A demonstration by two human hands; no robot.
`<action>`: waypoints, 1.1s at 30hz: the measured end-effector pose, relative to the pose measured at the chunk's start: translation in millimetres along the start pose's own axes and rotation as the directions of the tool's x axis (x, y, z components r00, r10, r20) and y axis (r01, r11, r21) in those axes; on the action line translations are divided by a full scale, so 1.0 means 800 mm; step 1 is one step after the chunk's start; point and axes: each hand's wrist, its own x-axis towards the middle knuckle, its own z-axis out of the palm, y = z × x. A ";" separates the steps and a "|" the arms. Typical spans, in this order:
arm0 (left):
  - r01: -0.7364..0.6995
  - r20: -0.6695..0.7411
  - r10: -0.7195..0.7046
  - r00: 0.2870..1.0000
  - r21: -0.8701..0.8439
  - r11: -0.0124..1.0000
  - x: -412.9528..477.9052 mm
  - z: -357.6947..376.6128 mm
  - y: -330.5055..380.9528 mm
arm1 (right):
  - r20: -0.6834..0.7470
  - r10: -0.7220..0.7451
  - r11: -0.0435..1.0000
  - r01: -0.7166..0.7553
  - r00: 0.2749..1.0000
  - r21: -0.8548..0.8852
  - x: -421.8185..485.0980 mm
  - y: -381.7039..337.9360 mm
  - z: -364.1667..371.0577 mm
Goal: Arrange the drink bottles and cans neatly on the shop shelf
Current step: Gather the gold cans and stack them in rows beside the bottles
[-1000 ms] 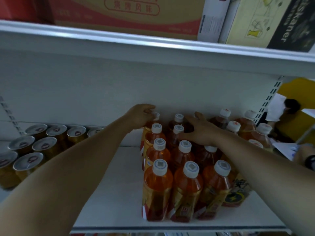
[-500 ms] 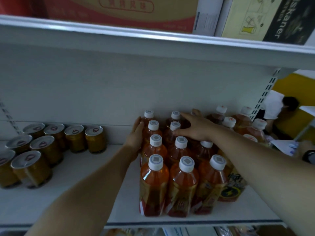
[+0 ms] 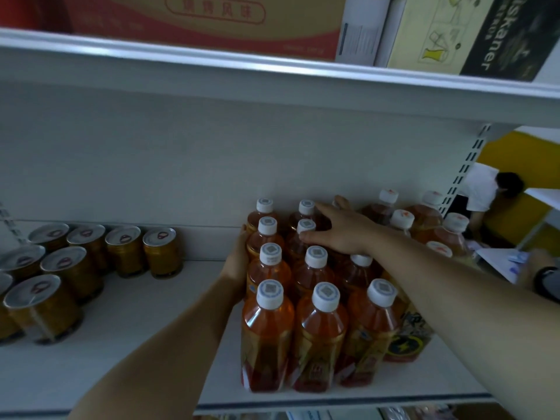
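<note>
Several orange tea bottles (image 3: 319, 334) with white caps stand in tight rows on the white shelf (image 3: 127, 353). My left hand (image 3: 238, 262) presses flat against the left side of the block, by the second and third rows. My right hand (image 3: 339, 230) lies over the caps of the back rows, fingers stretched out toward the rear wall. Several gold cans (image 3: 75, 268) with silver lids stand at the left of the shelf, apart from the bottles. More bottles with white caps (image 3: 424, 225) stand at the back right.
An upper shelf (image 3: 272, 74) hangs close overhead, carrying cardboard boxes (image 3: 206, 22). A bare strip of shelf lies between cans and bottles. A slotted upright (image 3: 466, 165) marks the right end. Beyond it a person (image 3: 485, 192) bends down; another arm with a watch (image 3: 545, 280) is at the right edge.
My left hand dropped from the back bottle caps to the left side of the block and now presses there. My right hand stays over the rear caps. The view shifted slightly.
</note>
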 end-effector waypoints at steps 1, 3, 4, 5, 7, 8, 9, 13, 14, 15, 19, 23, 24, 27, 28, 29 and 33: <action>0.001 -0.018 0.000 1.000 0.015 1.000 0.003 -0.004 0.001 | 0.004 0.004 1.000 -0.004 1.000 -0.008 -0.001 -0.002 0.000; 0.005 -0.096 0.002 0.995 0.075 0.997 0.002 -0.012 0.008 | 0.008 0.010 1.000 -0.010 1.000 -0.025 -0.004 -0.005 -0.002; 0.015 -0.160 0.007 0.987 0.135 0.991 0.000 -0.016 0.009 | 0.013 0.017 0.999 -0.017 1.000 -0.031 -0.006 -0.006 -0.003; 0.035 -0.204 0.008 0.979 0.206 0.978 -0.003 -0.020 0.009 | 0.016 0.025 0.999 -0.024 1.000 -0.042 -0.009 -0.007 -0.005; 0.099 -0.218 -0.022 0.976 0.345 0.934 -0.017 -0.023 0.015 | -0.011 0.029 0.992 -0.030 1.000 -0.119 -0.011 -0.010 -0.010; 0.119 -0.219 -0.025 0.975 0.428 0.896 -0.027 -0.022 0.021 | -0.039 0.019 0.984 -0.025 0.999 -0.178 -0.011 -0.014 -0.013; 0.123 -0.220 -0.007 0.975 0.520 0.845 -0.037 -0.023 0.029 | -0.064 -0.001 0.974 -0.014 0.998 -0.227 -0.010 -0.020 -0.016; 0.144 -0.224 0.075 0.972 0.814 0.563 -0.084 -0.038 0.076 | -0.045 -0.144 0.952 0.126 0.989 -0.278 -0.009 -0.065 -0.022; 0.166 -0.233 0.076 0.969 0.851 0.498 -0.101 -0.044 0.089 | -0.031 -0.187 0.944 0.171 0.982 -0.283 -0.008 -0.082 -0.021; 0.175 -0.230 0.069 0.971 0.876 0.450 -0.119 -0.052 0.102 | -0.018 -0.227 0.935 0.213 0.974 -0.283 -0.008 -0.101 -0.017; 0.170 -0.157 0.169 0.973 0.983 -0.063 -0.207 -0.086 0.162 | 0.054 -0.350 0.892 0.351 0.935 -0.284 -0.017 -0.197 0.014; 0.260 -0.234 0.169 0.957 0.953 -0.157 -0.293 -0.155 0.211 | 0.119 -0.441 0.847 0.456 0.890 -0.272 -0.033 -0.323 0.063; 0.279 -0.256 0.164 0.953 0.951 -0.136 -0.314 -0.178 0.219 | 0.128 -0.460 0.838 0.477 0.879 -0.264 -0.039 -0.358 0.079; 0.366 -0.338 0.197 0.920 0.921 -0.132 -0.379 -0.257 0.246 | 0.138 -0.530 0.800 0.548 0.836 -0.246 -0.055 -0.458 0.128; 0.396 -0.364 0.210 0.907 0.908 -0.136 -0.399 -0.282 0.255 | 0.142 -0.550 0.790 0.568 0.823 -0.231 -0.060 -0.490 0.143; 0.429 -0.396 0.214 0.893 0.893 -0.135 -0.420 -0.305 0.263 | 0.146 -0.568 0.781 0.586 0.810 -0.215 -0.066 -0.522 0.158; 0.507 -0.474 0.222 0.852 0.853 -0.126 -0.492 -0.381 0.292 | 0.141 -0.638 0.733 0.653 0.757 -0.192 -0.081 -0.628 0.211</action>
